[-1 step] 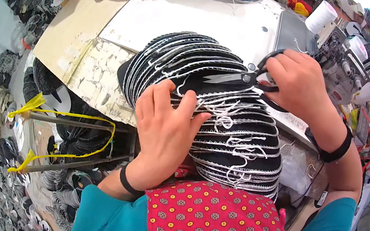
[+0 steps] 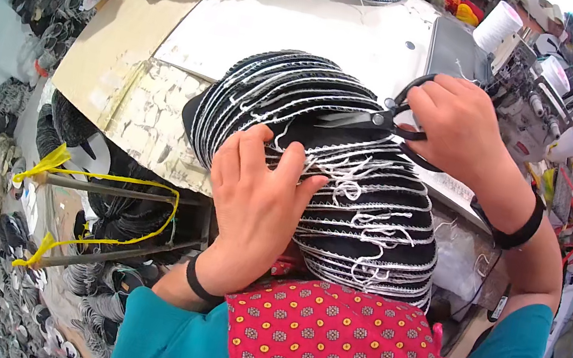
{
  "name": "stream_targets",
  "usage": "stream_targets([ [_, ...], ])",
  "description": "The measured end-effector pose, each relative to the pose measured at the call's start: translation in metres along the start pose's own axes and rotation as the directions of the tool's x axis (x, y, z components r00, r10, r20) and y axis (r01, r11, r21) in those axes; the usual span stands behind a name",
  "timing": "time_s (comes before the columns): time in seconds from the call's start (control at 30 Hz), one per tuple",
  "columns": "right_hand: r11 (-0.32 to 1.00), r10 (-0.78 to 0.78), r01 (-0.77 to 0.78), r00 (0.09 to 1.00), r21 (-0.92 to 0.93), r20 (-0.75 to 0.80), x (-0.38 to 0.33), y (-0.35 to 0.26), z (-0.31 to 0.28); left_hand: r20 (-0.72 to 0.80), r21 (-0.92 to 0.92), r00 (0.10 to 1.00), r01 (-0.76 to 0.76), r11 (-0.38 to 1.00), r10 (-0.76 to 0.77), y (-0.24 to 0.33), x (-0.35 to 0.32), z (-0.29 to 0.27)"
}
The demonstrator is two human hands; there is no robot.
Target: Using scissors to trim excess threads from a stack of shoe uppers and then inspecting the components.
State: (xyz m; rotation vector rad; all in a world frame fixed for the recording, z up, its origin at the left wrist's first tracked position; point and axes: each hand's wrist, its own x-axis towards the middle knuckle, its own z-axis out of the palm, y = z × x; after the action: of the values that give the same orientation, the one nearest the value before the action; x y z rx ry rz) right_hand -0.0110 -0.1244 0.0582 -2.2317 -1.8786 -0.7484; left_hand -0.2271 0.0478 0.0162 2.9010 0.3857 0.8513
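Left hand (image 2: pixel 256 200) presses flat on stacked black soles (image 2: pixel 372 217); right hand (image 2: pixel 452 128) grips scissors (image 2: pixel 381 119), trimming loose threads, likely snipping the next.

Centre frame, a left hand (image 2: pixel 257 201) lies flat on a fanned stack of black soles (image 2: pixel 372 217) edged with white stitching. Upper right, the right hand (image 2: pixel 457 125) grips black scissors (image 2: pixel 381 119) over the stack, above a pale worktop (image 2: pixel 289 34).

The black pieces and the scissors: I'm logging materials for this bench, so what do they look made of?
The black pieces look like matte fabric or felt, edged with white stitching trailing loose threads. The scissors in the right hand look like dark metal, with a dull sheen on the blades.
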Motion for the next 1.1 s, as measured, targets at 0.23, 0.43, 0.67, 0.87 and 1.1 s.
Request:
stream_targets([
  [0.23,1.0,0.028,-0.028,0.995,0.004,0.091,0.013,-0.019,0.015,-0.082,-0.314,0.991,-0.127,0.941,0.107,-0.015,-0.001,0.021],
  [0.43,0.997,-0.047,0.037,0.987,0.068,0.155,-0.003,-0.011,0.013,-0.144,-0.304,0.989,-0.006,0.953,-0.04,-0.021,0.0,0.019],
  [0.67,0.999,-0.035,0.035,0.999,0.006,0.008,0.01,-0.006,-0.001,-0.079,-0.088,0.997,-0.035,0.995,0.028,-0.018,0.004,0.011],
  [0.87,0.997,0.071,-0.067,0.992,-0.041,0.109,0.022,-0.019,0.014,-0.083,-0.364,0.989,-0.142,0.921,0.12,-0.021,0.004,0.024],
  [1.1,0.998,-0.005,-0.007,0.984,0.064,0.181,0.009,-0.008,-0.004,-0.098,-0.246,0.99,0.075,0.966,-0.102,-0.027,-0.003,0.015],
])
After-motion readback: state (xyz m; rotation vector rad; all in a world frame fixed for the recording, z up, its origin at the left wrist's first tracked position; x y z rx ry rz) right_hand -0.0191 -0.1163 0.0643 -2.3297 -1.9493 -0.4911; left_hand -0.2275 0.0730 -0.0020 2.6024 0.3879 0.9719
